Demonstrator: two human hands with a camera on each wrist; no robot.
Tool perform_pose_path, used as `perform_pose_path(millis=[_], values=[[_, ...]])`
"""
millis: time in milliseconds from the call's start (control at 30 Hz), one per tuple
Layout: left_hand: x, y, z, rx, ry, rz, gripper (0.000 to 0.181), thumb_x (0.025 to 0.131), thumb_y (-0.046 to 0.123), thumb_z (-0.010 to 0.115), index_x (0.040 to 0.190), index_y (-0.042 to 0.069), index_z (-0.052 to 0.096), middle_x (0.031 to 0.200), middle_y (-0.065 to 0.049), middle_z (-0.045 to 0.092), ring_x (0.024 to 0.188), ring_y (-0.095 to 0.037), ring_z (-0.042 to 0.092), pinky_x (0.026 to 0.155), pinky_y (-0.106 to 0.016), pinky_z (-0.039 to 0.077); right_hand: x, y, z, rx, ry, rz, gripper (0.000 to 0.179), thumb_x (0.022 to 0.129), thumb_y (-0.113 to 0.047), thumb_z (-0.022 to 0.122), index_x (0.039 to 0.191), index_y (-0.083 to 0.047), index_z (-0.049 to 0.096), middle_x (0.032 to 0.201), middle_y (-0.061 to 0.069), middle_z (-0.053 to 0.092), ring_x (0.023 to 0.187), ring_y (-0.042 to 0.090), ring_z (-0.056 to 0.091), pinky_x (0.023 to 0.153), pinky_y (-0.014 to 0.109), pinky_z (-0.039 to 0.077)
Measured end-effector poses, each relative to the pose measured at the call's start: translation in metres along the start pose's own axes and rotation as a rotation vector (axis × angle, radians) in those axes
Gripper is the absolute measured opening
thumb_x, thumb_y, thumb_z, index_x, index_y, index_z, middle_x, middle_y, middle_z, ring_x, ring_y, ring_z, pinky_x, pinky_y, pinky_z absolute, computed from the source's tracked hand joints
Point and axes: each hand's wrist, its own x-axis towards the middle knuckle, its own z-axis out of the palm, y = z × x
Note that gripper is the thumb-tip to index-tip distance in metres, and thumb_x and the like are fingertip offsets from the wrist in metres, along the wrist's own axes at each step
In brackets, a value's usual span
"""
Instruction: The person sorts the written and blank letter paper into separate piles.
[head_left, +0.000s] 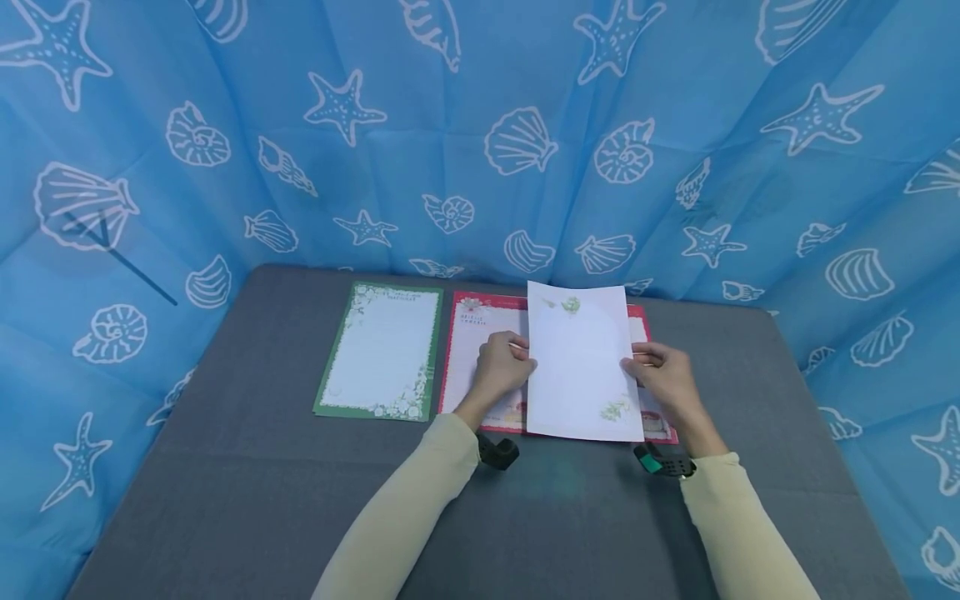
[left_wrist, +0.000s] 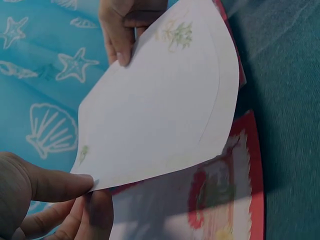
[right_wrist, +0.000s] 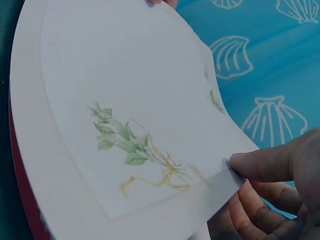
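Both hands hold up a white sheet of paper [head_left: 581,367] printed with small green leaf sprigs. My left hand [head_left: 501,367] pinches its left edge between thumb and fingers, and my right hand [head_left: 663,375] pinches the right edge. In the right wrist view a green sprig tied with a yellow ribbon [right_wrist: 125,140] shows near one corner, and the sheet bows. Under it on the table lie red-bordered sheets [head_left: 480,325], partly covered by the white one. The left wrist view shows a red and green picture on a red-bordered sheet [left_wrist: 257,175].
Left of the red sheets, green-bordered paper [head_left: 382,350] with white flowers lies on the grey table [head_left: 255,467]. A blue curtain [head_left: 450,108] with shells and starfish hangs close behind the table and along its sides. Dark wristbands [head_left: 498,452] sit on both wrists.
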Motion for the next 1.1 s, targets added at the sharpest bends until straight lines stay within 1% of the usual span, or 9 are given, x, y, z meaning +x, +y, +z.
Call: perform_pose_path(millis=[367, 533, 600, 700, 767, 800, 867, 900, 1100], values=[[0.002, 0.005, 0.027, 0.004, 0.007, -0.006, 0.022, 0.088, 0.013, 0.078, 0.109, 0.008, 0.072, 0.078, 0.003, 0.066, 0.07, -0.013, 0.061, 0.062, -0.029, 0.051, 0.006, 0.016, -0.014, -0.033, 0.072, 0.028, 0.046, 0.1, -0.013, 0.063, 0.139, 0.008, 0.053, 0.111, 0.018, 0.06, 0.089, 0.022, 0.057, 0.068, 0.022, 0.05], [0.001, 0.01, 0.035, 0.007, 0.002, -0.018, 0.024, 0.089, 0.012, 0.077, 0.112, 0.007, 0.072, 0.077, 0.002, 0.064, 0.069, -0.013, 0.06, 0.061, -0.027, 0.051, 0.02, 0.039, -0.019, -0.053, 0.119, 0.024, 0.041, 0.098, -0.013, 0.065, 0.134, 0.005, 0.058, 0.107, 0.017, 0.064, 0.087, 0.022, 0.06, 0.059, 0.021, 0.047], [0.001, 0.012, 0.037, 0.003, -0.001, -0.023, 0.025, 0.09, 0.011, 0.076, 0.114, 0.006, 0.072, 0.077, 0.002, 0.064, 0.068, -0.014, 0.061, 0.06, -0.027, 0.052, 0.029, 0.053, -0.022, -0.053, 0.12, 0.017, 0.042, 0.097, -0.015, 0.067, 0.133, 0.005, 0.059, 0.107, 0.017, 0.065, 0.087, 0.022, 0.062, 0.058, 0.022, 0.047], [0.0, 0.015, 0.041, 0.008, -0.005, -0.039, 0.027, 0.09, 0.011, 0.076, 0.116, 0.006, 0.071, 0.078, 0.001, 0.062, 0.068, -0.013, 0.061, 0.06, -0.027, 0.053, 0.041, 0.07, -0.025, -0.078, 0.12, 0.012, 0.043, 0.098, -0.02, 0.067, 0.134, 0.002, 0.059, 0.109, 0.016, 0.065, 0.089, 0.023, 0.061, 0.067, 0.024, 0.048], [0.001, 0.016, 0.044, 0.01, -0.006, -0.044, 0.027, 0.09, 0.011, 0.075, 0.117, 0.006, 0.071, 0.079, 0.001, 0.062, 0.07, -0.013, 0.06, 0.061, -0.027, 0.053, 0.044, 0.076, -0.028, -0.075, 0.112, 0.023, 0.045, 0.098, -0.021, 0.068, 0.135, 0.003, 0.058, 0.111, 0.017, 0.065, 0.092, 0.024, 0.061, 0.073, 0.03, 0.05], [0.001, 0.016, 0.046, 0.012, -0.006, -0.044, 0.027, 0.091, 0.011, 0.075, 0.117, 0.006, 0.071, 0.079, 0.002, 0.062, 0.07, -0.013, 0.06, 0.062, -0.026, 0.053, 0.044, 0.077, -0.028, -0.085, 0.116, 0.029, 0.044, 0.098, -0.02, 0.067, 0.135, 0.002, 0.059, 0.111, 0.016, 0.065, 0.092, 0.024, 0.061, 0.073, 0.03, 0.05], [0.001, 0.017, 0.049, 0.017, -0.003, -0.04, 0.026, 0.091, 0.01, 0.075, 0.116, 0.006, 0.072, 0.079, 0.001, 0.063, 0.071, -0.012, 0.06, 0.063, -0.027, 0.053, 0.039, 0.071, -0.029, -0.085, 0.113, 0.04, 0.043, 0.098, -0.018, 0.066, 0.136, 0.002, 0.058, 0.113, 0.017, 0.064, 0.094, 0.026, 0.06, 0.076, 0.03, 0.049], [0.001, 0.017, 0.05, 0.017, -0.002, -0.038, 0.026, 0.09, 0.01, 0.075, 0.116, 0.005, 0.072, 0.08, 0.001, 0.063, 0.071, -0.013, 0.06, 0.063, -0.027, 0.053, 0.036, 0.066, -0.03, -0.082, 0.109, 0.045, 0.044, 0.099, -0.017, 0.065, 0.136, 0.003, 0.057, 0.114, 0.019, 0.064, 0.094, 0.027, 0.06, 0.073, 0.028, 0.049], [0.0, 0.017, 0.056, 0.028, 0.005, -0.025, 0.024, 0.09, 0.008, 0.074, 0.113, 0.003, 0.071, 0.081, -0.002, 0.062, 0.071, -0.015, 0.06, 0.063, -0.028, 0.053, 0.012, 0.036, -0.028, -0.069, 0.101, 0.064, 0.044, 0.099, -0.012, 0.061, 0.138, 0.008, 0.054, 0.12, 0.025, 0.061, 0.098, 0.03, 0.059, 0.083, 0.034, 0.051]])
